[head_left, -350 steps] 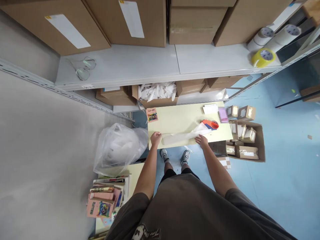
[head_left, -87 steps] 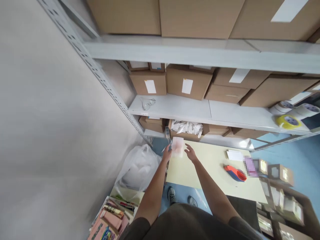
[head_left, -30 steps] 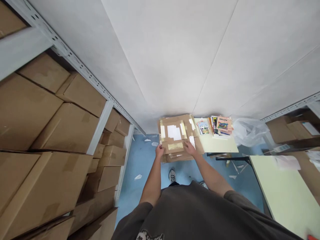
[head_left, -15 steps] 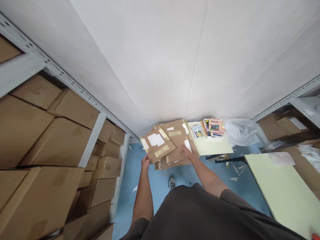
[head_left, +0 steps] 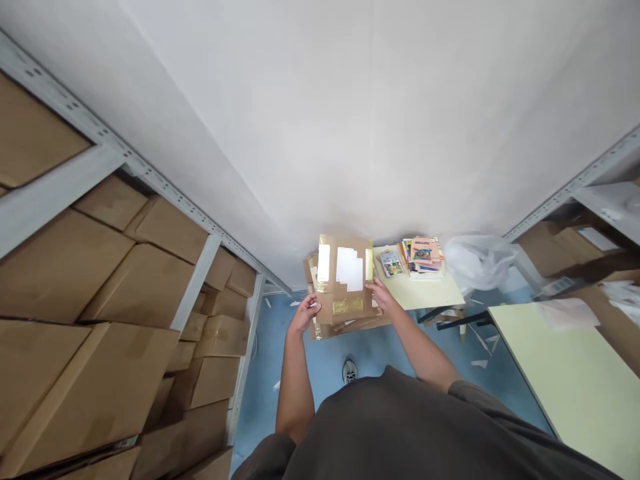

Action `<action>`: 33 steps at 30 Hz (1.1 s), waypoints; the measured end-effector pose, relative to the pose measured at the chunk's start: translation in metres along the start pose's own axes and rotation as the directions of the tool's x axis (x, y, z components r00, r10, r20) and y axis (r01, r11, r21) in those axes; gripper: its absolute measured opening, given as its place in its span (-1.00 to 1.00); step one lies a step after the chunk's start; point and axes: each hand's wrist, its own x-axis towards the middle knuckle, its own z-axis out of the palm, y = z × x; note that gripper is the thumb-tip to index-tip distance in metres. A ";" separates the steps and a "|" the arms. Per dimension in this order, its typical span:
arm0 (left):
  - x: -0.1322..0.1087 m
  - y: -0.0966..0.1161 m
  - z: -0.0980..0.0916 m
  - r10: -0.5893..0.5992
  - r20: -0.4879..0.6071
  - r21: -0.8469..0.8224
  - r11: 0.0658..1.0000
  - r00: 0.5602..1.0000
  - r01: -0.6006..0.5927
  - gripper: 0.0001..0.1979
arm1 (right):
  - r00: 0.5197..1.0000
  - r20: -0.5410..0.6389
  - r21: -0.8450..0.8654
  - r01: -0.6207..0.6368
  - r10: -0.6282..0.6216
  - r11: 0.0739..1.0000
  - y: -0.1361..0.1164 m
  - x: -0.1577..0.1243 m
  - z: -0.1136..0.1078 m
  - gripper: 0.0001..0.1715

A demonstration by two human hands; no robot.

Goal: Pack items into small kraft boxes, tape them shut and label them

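A flat piece of brown cardboard (head_left: 327,307), with white labels and strips of yellowish tape on it, is held between my two hands. My left hand (head_left: 304,313) grips its left edge near the lower corner. On the opposite side, my right hand (head_left: 381,295) has its fingers closed on the right edge. Beneath it, more flattened cardboard (head_left: 314,330) lies stacked on the small table, mostly covered by the held piece. Right of the cardboard sit a colourful booklet (head_left: 391,263) and a pile of books (head_left: 424,259).
Shelves of cardboard boxes (head_left: 140,280) rise on the left. A clear plastic bag (head_left: 477,260) is beside the small table (head_left: 433,297). To the right stand another pale table (head_left: 560,360) and a shelf (head_left: 595,193). Paper scraps (head_left: 479,364) lie on the blue floor.
The labelled cardboard has shifted right and turned from slanted to nearly straight. My right hand has gone from the lower cardboard to this piece's right edge.
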 end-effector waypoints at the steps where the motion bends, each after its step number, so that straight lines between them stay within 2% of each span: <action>1: 0.004 0.007 0.015 0.010 0.014 0.013 1.000 1.000 -0.010 -0.32 | 1.000 -0.006 0.045 0.021 -0.021 0.999 -0.014 -0.008 -0.015 -0.26; 3: 0.015 0.018 0.051 0.026 0.050 0.032 0.999 0.998 -0.027 -0.27 | 0.999 -0.034 0.110 0.042 -0.038 0.993 -0.042 -0.030 -0.053 -0.32; 6: 0.033 0.027 0.116 -0.001 0.168 0.059 0.998 0.986 -0.009 -0.17 | 0.997 -0.047 0.142 0.073 -0.067 0.987 -0.080 -0.074 -0.123 -0.34; 9: 0.051 0.026 0.191 -0.076 0.334 0.134 0.990 0.940 0.032 -0.18 | 0.994 -0.061 0.144 0.098 -0.090 0.985 -0.107 -0.126 -0.200 -0.31; 12: 0.067 0.016 0.275 -0.138 0.462 0.234 0.972 0.876 0.030 -0.22 | 0.980 -0.162 0.083 0.126 -0.111 0.989 -0.123 -0.181 -0.273 -0.32; 14: 0.076 0.006 0.335 -0.176 0.519 0.295 0.955 0.837 0.017 -0.22 | 0.948 -0.283 0.035 0.162 -0.146 0.986 -0.129 -0.218 -0.319 -0.33; 17: 0.086 -0.013 0.429 -0.228 0.604 0.363 0.932 0.763 -0.009 -0.19 | 0.868 -0.455 -0.008 0.221 -0.200 0.975 -0.131 -0.278 -0.381 -0.29; 20: 0.089 -0.036 0.525 -0.306 0.704 0.413 0.910 0.641 -0.019 -0.16 | 0.778 -0.591 -0.004 0.264 -0.215 0.965 -0.124 -0.343 -0.434 -0.26; 23: 0.086 -0.063 0.613 -0.376 0.782 0.453 0.891 0.496 -0.037 -0.13 | 0.672 -0.716 0.035 0.304 -0.188 0.952 -0.109 -0.404 -0.473 -0.26; 26: 0.082 -0.092 0.685 -0.421 0.826 0.476 0.877 0.375 -0.062 -0.14 | 0.551 -0.822 0.064 0.342 -0.144 0.938 -0.091 -0.449 -0.496 -0.25; 30: 0.089 -0.127 0.753 -0.497 0.825 0.535 0.840 0.267 -0.091 -0.19 | 0.436 -0.895 0.078 0.351 -0.090 0.933 -0.074 -0.475 -0.511 -0.24; 33: 0.107 -0.147 0.791 -0.558 0.797 0.587 0.805 0.229 -0.082 -0.22 | 0.376 -0.925 0.104 0.364 -0.044 0.926 -0.070 -0.472 -0.522 -0.23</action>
